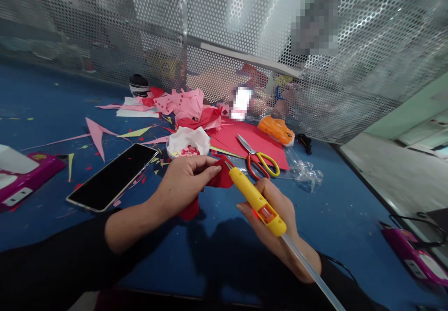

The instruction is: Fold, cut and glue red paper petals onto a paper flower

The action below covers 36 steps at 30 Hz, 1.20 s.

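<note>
My left hand [187, 178] pinches a piece of red paper [223, 174] between thumb and fingers, and more red hangs below the palm. In my right hand [280, 222] is a yellow hot glue gun [257, 198], a clear glue stick [311, 273] running out of its back end. The gun's metal nozzle meets the red paper's upper right edge, or hovers just over it; I cannot tell which. Just beyond lie scissors [261, 160] with one red and one yellow handle. A white paper-lined dish [189, 140] holds small red and pale bits.
A phone [114, 178] lies left, among paper scraps. Behind are crumpled pink paper [184, 105], red sheets [234, 138] and an orange packet [276, 130]. Purple power strips stand at the left [28, 175] and right [416, 257]. A perforated metal screen [227, 21] closes off the back, people beyond it.
</note>
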### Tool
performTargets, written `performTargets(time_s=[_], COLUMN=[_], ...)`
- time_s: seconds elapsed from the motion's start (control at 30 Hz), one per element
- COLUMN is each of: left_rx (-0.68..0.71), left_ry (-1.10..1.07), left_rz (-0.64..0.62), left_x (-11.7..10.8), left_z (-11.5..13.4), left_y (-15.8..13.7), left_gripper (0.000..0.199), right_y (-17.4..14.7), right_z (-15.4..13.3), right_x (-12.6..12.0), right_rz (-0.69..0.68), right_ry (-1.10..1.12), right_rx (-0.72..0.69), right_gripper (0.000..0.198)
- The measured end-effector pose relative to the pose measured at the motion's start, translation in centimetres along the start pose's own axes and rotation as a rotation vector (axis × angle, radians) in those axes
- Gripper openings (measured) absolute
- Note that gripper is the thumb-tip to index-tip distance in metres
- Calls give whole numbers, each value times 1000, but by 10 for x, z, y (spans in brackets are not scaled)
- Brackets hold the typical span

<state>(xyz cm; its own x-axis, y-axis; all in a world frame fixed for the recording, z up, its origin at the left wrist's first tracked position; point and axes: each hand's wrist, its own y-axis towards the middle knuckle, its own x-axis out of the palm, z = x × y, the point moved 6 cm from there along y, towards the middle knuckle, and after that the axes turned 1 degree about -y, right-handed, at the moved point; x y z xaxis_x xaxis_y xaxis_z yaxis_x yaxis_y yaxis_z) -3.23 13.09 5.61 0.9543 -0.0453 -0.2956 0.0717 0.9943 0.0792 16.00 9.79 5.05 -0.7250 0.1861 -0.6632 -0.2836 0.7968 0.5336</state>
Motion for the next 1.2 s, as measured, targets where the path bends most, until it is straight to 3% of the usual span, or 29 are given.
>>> performTargets(time_s=[0.6, 1.2], left_rx=[-47, -55], left_ry=[-76, -56], left_rz=[-27, 0], left_x=[3, 3], left_z=[-1, -1], left_y=[-1, -1], left_gripper=[26, 25], right_y=[2, 3], right_z=[-5, -3], right_x=[-1, -1], right_rz=[6, 12], right_ry=[-53, -84], right_rx=[-25, 37], right_gripper=[32, 38])
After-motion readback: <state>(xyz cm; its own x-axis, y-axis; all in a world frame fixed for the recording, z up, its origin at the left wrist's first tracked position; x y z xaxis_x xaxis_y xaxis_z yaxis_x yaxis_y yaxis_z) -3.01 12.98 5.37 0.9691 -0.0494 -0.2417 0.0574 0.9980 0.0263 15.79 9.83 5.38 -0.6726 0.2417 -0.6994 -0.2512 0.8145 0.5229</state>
